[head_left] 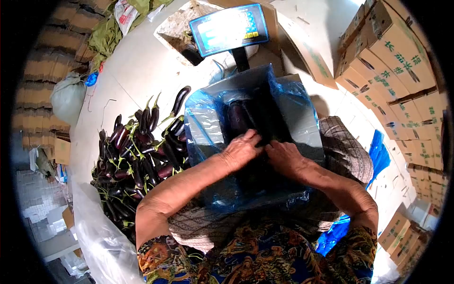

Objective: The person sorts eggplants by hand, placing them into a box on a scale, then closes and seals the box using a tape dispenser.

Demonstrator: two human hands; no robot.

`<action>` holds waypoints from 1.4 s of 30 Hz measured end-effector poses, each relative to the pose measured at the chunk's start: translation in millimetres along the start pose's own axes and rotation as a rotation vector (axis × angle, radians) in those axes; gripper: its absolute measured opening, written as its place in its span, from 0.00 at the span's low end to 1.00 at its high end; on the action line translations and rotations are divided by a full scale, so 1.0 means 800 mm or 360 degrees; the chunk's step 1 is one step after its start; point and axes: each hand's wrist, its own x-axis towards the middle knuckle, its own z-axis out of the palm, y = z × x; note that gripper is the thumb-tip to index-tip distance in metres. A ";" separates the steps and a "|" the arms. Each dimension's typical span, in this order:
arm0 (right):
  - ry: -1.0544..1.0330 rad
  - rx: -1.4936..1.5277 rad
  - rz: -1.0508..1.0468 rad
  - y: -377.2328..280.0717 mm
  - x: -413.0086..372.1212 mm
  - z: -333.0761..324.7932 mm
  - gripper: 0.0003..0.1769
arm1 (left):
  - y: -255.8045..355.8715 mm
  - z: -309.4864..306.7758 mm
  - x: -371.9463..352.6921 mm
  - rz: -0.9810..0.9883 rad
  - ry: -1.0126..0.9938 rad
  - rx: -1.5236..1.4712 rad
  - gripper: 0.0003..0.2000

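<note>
A cardboard box [309, 124] lined with a blue plastic bag [201, 113] stands in front of me. Inside lie dark purple eggplants [238, 117], deep in shadow. My left hand [243, 150] is over the middle of the box, its fingers curled down against the eggplants. Close beside it, almost touching, my right hand [286, 158] has its fingers bent and drawn together. Shadow hides the fingertips of both hands, and whatever they grip cannot be made out. The lower part of the box's contents is nearly black.
A large heap of loose eggplants [137, 161] lies on the floor at left. Beyond the box rises a scale's lit display [228, 29] on a post. Printed cartons [397, 61] are stacked at right. Clear plastic sheeting [99, 232] lies at lower left, blue plastic [378, 154] at right.
</note>
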 end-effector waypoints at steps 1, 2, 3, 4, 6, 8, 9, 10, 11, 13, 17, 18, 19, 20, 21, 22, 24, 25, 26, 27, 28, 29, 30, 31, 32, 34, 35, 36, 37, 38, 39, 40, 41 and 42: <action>-0.0091 -0.0048 0.0020 -0.003 0.000 -0.005 0.09 | 0.000 -0.003 -0.003 -0.0037 0.0074 -0.0006 0.19; -0.0182 -0.0099 0.0043 -0.008 0.001 -0.012 0.09 | 0.000 -0.005 -0.006 -0.0072 0.0150 -0.0012 0.21; -0.0272 -0.0150 0.0063 -0.010 0.001 -0.017 0.09 | 0.001 -0.009 -0.009 -0.0108 0.0227 -0.0016 0.24; -0.0237 -0.0134 0.0026 -0.009 -0.001 -0.013 0.08 | 0.009 -0.021 -0.012 -0.0262 0.0182 0.0042 0.30; -0.0174 -0.0093 -0.0062 -0.007 -0.004 0.003 0.06 | -0.004 -0.018 -0.015 -0.0328 0.0221 0.0275 0.28; 0.0005 -0.0233 -0.0252 -0.005 -0.003 0.011 0.06 | -0.015 -0.017 -0.013 -0.0332 0.0149 0.0356 0.26; 0.0100 -0.0306 -0.0345 -0.006 -0.002 0.015 0.06 | -0.013 -0.021 -0.012 -0.0288 0.0055 0.0449 0.26; 0.0179 -0.0304 -0.0385 -0.005 0.001 0.018 0.06 | -0.011 -0.027 -0.009 -0.0243 -0.0030 0.0547 0.26; 0.0255 -0.0309 -0.0421 -0.003 0.004 0.020 0.06 | -0.010 -0.032 -0.004 -0.0194 -0.0108 0.0642 0.26; 0.0223 -0.0294 -0.0395 0.002 0.006 0.024 0.05 | -0.021 -0.032 -0.007 -0.0061 -0.0109 0.0655 0.26; -0.0065 -0.0182 -0.0198 -0.001 0.012 0.018 0.05 | -0.010 -0.052 -0.014 -0.0215 0.0271 0.0173 0.21; -0.0103 -0.0138 -0.0152 -0.004 0.011 0.012 0.05 | -0.005 -0.069 -0.017 -0.0199 0.0363 0.0099 0.19; -0.0014 -0.0053 -0.0110 -0.007 0.010 0.000 0.05 | -0.008 -0.092 -0.022 -0.0206 0.0525 0.0058 0.16; 0.0069 0.0031 -0.0073 -0.008 0.008 -0.019 0.06 | -0.014 -0.113 -0.027 -0.0161 0.0746 0.0211 0.14; 0.0144 0.0111 -0.0042 -0.008 0.007 -0.043 0.06 | -0.013 -0.136 -0.033 -0.0464 0.0895 0.0146 0.12; 0.0288 0.0121 0.0014 -0.005 0.007 -0.074 0.09 | -0.023 -0.154 -0.040 -0.0586 0.1075 0.0176 0.13; 0.0571 0.0212 0.0201 0.007 0.015 -0.132 0.17 | -0.040 -0.179 -0.052 -0.0885 0.1292 -0.0005 0.19; 0.0706 0.0291 0.0327 0.017 0.023 -0.151 0.22 | -0.063 -0.180 -0.064 -0.0998 0.1193 0.0117 0.22; 0.0827 0.0227 0.0218 0.038 0.035 -0.152 0.25 | -0.076 -0.177 -0.070 -0.1176 0.1151 -0.0412 0.23; 0.0946 0.0164 0.0107 0.064 0.050 -0.143 0.28 | -0.086 -0.176 -0.074 -0.1335 0.1082 -0.0945 0.24; 0.1062 0.0102 -0.0006 0.076 0.063 -0.142 0.31 | -0.097 -0.173 -0.079 -0.1452 0.0952 -0.1165 0.24; 0.0991 0.0114 0.0041 0.085 0.074 -0.140 0.33 | -0.111 -0.162 -0.083 -0.1476 0.0914 -0.1450 0.24; 0.0917 0.0129 0.0088 0.087 0.084 -0.140 0.34 | -0.120 -0.153 -0.084 -0.1497 0.0870 -0.1737 0.25; 0.0840 0.0144 0.0135 0.091 0.095 -0.139 0.36 | -0.127 -0.146 -0.086 -0.1513 0.0821 -0.2026 0.25; 0.0738 0.0206 0.0119 0.103 0.109 -0.132 0.31 | -0.132 -0.136 -0.086 -0.1485 0.0821 -0.2091 0.22; 0.0473 0.0038 0.0274 0.106 0.129 -0.141 0.27 | -0.130 -0.127 -0.081 -0.1478 0.0762 -0.1811 0.17; 0.0341 -0.0050 0.0349 0.106 0.136 -0.144 0.25 | -0.129 -0.123 -0.076 -0.1469 0.0734 -0.1672 0.15; 0.0439 -0.0131 0.0387 0.100 0.138 -0.150 0.17 | -0.123 -0.123 -0.066 -0.1467 0.0850 -0.1440 0.09; 0.0466 -0.0168 0.0446 0.098 0.141 -0.149 0.15 | -0.133 -0.115 -0.066 -0.1379 0.0886 -0.1213 0.08; 0.0495 -0.0206 0.0504 0.097 0.145 -0.147 0.13 | -0.150 -0.101 -0.067 -0.1286 0.0918 -0.0986 0.07; 0.0527 -0.0246 0.0561 0.096 0.148 -0.147 0.11 | -0.148 -0.103 -0.062 -0.1190 0.0950 -0.0758 0.06; 0.0557 -0.0221 0.0501 0.098 0.146 -0.148 0.09 | -0.144 -0.106 -0.060 -0.1102 0.0996 -0.0560 0.04; 0.0587 -0.0196 0.0441 0.102 0.140 -0.149 0.08 | -0.141 -0.112 -0.059 -0.1169 0.1028 -0.0653 0.04; 0.0619 -0.0169 0.0388 0.107 0.133 -0.150 0.07 | -0.133 -0.124 -0.056 -0.1231 0.1054 -0.0747 0.04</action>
